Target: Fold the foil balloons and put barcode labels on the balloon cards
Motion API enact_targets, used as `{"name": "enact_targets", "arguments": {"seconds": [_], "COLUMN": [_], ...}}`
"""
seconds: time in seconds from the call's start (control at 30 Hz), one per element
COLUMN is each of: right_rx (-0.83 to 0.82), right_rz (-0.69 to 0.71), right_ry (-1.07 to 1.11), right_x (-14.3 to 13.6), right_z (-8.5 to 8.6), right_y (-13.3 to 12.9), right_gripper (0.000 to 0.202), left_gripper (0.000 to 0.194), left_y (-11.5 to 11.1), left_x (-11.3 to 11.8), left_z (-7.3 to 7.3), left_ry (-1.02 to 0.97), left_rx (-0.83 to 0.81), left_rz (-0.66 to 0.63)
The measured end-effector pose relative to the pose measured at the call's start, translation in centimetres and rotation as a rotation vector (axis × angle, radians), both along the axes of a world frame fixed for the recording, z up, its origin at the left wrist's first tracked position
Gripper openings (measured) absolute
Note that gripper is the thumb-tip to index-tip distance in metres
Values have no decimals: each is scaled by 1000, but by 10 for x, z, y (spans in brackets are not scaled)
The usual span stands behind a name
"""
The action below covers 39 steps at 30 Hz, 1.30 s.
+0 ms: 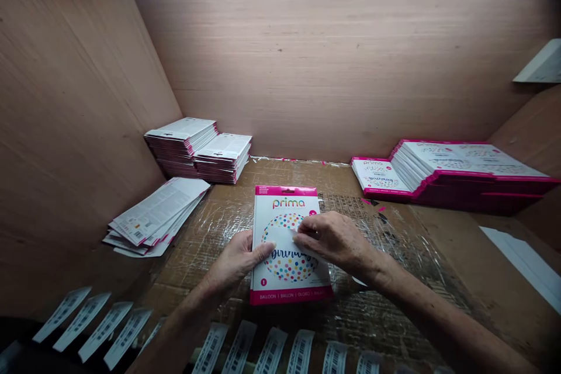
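Note:
A white and pink balloon packet [291,292] marked "prima" lies face up in front of me, with a dotted balloon printed on it. My left hand [239,257] grips its left edge, thumb on top and fingers out of sight at the side and below. Over the middle of the packet, my right hand [337,242] is closed in a pinch. A small pale bit shows at its fingertips, too unclear to name. Part of the printed word is covered by that hand.
Stacked packets [223,149] stand back left, with loose packets [158,216] fanned before them. More packets [438,169] lean at the right. Barcode labels [272,350] hang along the near edge. White paper [521,263] lies right. Wooden panels [328,58] enclose the cardboard surface [210,234].

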State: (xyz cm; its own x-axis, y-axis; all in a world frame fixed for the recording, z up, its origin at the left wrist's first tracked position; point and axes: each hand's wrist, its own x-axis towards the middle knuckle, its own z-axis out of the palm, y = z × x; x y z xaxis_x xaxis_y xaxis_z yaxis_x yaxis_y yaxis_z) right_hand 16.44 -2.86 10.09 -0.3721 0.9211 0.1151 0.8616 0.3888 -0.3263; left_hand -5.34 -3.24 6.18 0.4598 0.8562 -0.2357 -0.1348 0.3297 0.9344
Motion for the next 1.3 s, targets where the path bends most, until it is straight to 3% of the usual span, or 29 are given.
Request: {"name": "enact_targets", "arguments": {"seconds": [0.2, 0.37, 0.43, 0.53, 0.67, 0.77, 0.87, 0.97, 1.13, 1.2, 1.3], "right_rx": [168, 625, 663, 449, 110, -189, -415, -497, -474, -451, -434], "right_rz": [138, -75, -209, -286, -154, -136, -88, -35, -23, -17, 52], "right_ry": [14, 85, 129, 275, 668, 997, 1183, 1257, 1374, 1400, 1457], "right_x": [2, 6, 10, 17, 22, 22, 20, 15, 15, 19, 26], "right_z": [-7, -24, -31, -37, -40, -41, -44, -45, -37, -31, -26], "right_y": [4, -15, -22, -26, -21, -16, -15, -19, -25, -27, -28], "right_gripper": [19, 37, 44, 46, 34, 35, 37, 34, 28, 27, 33], "left_gripper": [45, 45, 45, 45, 45, 42, 37, 33, 35, 42, 61], "left_y": [-1, -3, -3, -2, -1, -1, -1, -3, -7, -8, -11], "left_x": [-1, -8, -9, -8, -5, -5, -1, 9, 21, 19, 12], "left_z": [0, -1, -2, -3, -2, 3, 7, 10, 12, 12, 7], "left_ry": [10, 14, 10, 40, 107, 135, 171, 164, 119, 26, -213], "left_rx": [19, 33, 36, 59, 103, 142, 197, 230, 235, 218, 65], "left_rz": [25, 84, 98, 114, 147, 164, 165, 158, 121, 99, 9]}}
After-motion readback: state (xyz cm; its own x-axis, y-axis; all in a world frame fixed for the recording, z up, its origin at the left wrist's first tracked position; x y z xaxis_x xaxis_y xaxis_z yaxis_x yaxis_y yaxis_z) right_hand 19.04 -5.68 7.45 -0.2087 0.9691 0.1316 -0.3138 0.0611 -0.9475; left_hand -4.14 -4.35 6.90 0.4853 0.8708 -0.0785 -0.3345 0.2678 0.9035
